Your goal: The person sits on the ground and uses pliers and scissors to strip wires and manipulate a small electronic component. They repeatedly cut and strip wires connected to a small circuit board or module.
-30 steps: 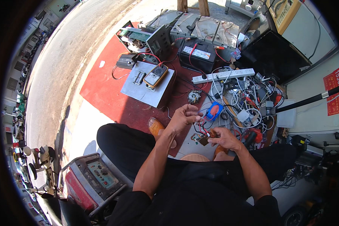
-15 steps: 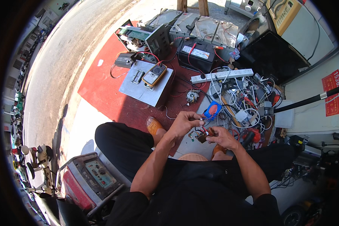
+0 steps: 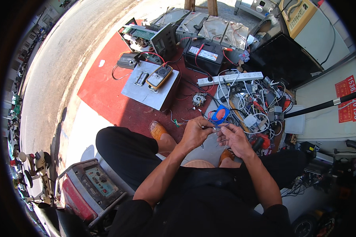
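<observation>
Both hands meet near the person's knees, left hand point(image 3: 194, 132) and right hand point(image 3: 232, 138) pinching a thin wire point(image 3: 214, 127) between fingertips, its joining seemingly unfinished, multimeter point(image 3: 159, 77) unused far left.

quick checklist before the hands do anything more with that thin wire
1. Thin wire held by both hands: ok, left hand and right hand pinch it.
2. Wire end bare: cannot tell, too small.
3. Yellow multimeter within sight: ok, lying on the grey metal box.
4. Black battery clips off: not ok, red leads attached.
5. Ground ahead uncluttered: not ok, tangled cables beside the white power strip.
</observation>
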A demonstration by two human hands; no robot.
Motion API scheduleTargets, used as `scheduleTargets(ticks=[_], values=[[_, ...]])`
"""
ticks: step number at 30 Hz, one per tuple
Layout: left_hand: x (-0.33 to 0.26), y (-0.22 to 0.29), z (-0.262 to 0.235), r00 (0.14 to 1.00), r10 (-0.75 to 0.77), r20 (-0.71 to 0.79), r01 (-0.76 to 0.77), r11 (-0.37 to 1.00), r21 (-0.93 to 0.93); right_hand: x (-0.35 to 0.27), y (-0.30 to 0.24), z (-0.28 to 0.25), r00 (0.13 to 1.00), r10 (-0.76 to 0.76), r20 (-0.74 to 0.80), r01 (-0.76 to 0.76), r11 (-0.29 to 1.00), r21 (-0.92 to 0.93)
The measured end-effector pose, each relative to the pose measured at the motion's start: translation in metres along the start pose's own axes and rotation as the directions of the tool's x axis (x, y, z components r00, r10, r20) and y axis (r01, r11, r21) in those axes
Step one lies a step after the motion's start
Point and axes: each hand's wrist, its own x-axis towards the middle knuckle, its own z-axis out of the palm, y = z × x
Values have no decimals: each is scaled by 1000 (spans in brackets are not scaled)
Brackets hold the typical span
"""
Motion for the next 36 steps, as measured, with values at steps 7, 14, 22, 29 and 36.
scheduleTargets(ticks=[7, 14, 22, 29, 36], values=[[-3, 23, -6, 989, 95, 115, -88, 994, -59, 24, -9, 4, 988, -157, 6, 157, 981, -116], [-2, 18, 0, 964, -148, 219, 209, 935, -287, 26, -15, 2, 992, -98, 85, 120, 941, -316], [5, -8, -2, 837, -491, 242, 474, 428, -769, 23, 0, 1, 986, -164, 44, 170, 947, -272], [8, -13, -5, 811, -534, 238, 450, 311, -837, 20, 7, 10, 840, -500, 209, 453, 435, -778], [9, -21, -10, 825, -517, 228, 423, 297, -856, 7, 0, 7, 904, -401, 150, 392, 636, -665]])
